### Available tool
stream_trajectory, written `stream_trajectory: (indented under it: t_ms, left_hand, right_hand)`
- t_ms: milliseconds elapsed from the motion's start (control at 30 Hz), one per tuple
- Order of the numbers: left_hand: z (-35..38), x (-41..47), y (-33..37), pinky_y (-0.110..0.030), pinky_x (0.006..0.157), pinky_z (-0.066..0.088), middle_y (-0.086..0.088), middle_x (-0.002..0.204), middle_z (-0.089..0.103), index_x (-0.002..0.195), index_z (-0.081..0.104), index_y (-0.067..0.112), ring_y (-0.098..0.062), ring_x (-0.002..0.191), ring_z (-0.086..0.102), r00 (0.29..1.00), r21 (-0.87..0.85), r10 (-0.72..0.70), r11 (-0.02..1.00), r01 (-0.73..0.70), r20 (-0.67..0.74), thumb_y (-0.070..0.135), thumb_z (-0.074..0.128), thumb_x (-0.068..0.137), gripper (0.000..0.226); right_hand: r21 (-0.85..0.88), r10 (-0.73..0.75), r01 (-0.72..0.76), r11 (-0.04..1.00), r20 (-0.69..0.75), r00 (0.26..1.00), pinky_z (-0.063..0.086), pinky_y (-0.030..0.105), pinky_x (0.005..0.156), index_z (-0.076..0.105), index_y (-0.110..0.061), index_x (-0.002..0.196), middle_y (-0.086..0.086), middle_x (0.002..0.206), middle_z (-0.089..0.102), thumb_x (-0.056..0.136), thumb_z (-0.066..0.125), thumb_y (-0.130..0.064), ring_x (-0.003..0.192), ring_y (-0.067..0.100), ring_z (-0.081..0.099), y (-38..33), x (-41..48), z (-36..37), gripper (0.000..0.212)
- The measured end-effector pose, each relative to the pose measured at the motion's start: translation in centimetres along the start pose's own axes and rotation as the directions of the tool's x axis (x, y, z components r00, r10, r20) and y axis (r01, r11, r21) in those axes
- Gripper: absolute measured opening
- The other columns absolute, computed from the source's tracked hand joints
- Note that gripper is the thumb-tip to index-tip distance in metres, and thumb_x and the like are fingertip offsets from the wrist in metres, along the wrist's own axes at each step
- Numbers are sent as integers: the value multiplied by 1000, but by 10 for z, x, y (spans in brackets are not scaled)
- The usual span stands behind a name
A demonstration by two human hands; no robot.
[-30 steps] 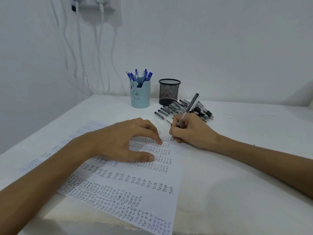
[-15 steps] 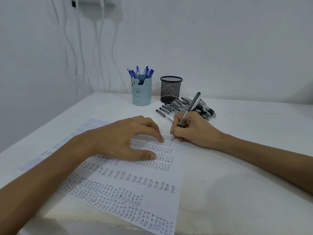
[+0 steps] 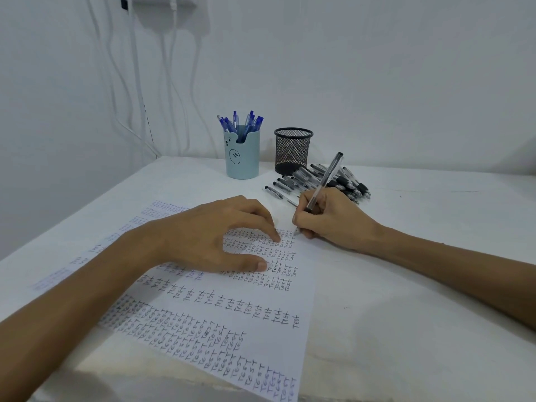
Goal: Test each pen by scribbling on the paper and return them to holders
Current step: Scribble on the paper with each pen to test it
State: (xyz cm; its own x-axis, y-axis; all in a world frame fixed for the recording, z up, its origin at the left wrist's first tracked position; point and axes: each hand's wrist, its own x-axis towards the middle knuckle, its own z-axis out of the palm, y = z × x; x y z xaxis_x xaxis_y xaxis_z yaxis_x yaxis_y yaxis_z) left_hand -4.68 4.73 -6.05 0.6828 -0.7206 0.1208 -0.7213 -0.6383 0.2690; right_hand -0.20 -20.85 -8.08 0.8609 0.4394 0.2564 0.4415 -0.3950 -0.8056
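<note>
White paper [image 3: 203,320] at lower centre, mostly filled, is held flat by the spread left hand [image 3: 214,236], a pen [image 3: 324,181] is pinched onto it by the right hand [image 3: 333,221], and the black pile [image 3: 352,185] beside the mesh holder [image 3: 293,150] is judged untested.

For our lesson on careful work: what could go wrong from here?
The pen in the right hand writes at the paper edge, so a stroke may run onto the table. The left hand rests on written rows and might smear ink. The pile of black pens lies loose beside the mesh holder; the tested pen could get mixed back in.
</note>
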Motion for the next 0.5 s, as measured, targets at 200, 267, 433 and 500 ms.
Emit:
stream_trajectory:
  t_ms: [200,267,433,500]
  left_hand:
    - [0,0,-1,-32,112,40,29,137,49,130,61,51,0,135,43,1000,-6,-3,1000,3,1,65,65,89,44]
    - [0,1,-1,-33,112,41,28,137,49,130,61,50,-1,135,44,1000,-8,-1,1000,1,1,65,66,89,44]
    - [1,1,-1,-34,111,41,28,136,50,130,62,49,-2,135,45,1000,-10,4,1000,-4,-5,64,66,89,44]
    - [1,1,0,-33,112,40,28,136,49,130,61,49,0,134,44,1000,-9,-1,1000,1,-2,64,66,89,44]
  right_hand:
    - [1,5,-5,1000,2,1000,41,22,52,63,3,76,11,57,65,87,66,-3,55,21,51,-2,0,0,12]
    - [0,8,-8,1000,8,1000,40,22,51,63,3,77,10,57,64,87,66,-2,54,21,50,-2,0,0,12]
    - [-37,3,-4,999,-11,1000,42,26,53,64,-1,76,8,57,66,87,66,-6,55,21,51,-3,-1,0,12]
    - [-33,7,-7,999,-8,1000,42,23,53,64,-1,76,8,57,66,87,66,-6,55,20,52,-4,-1,0,12]
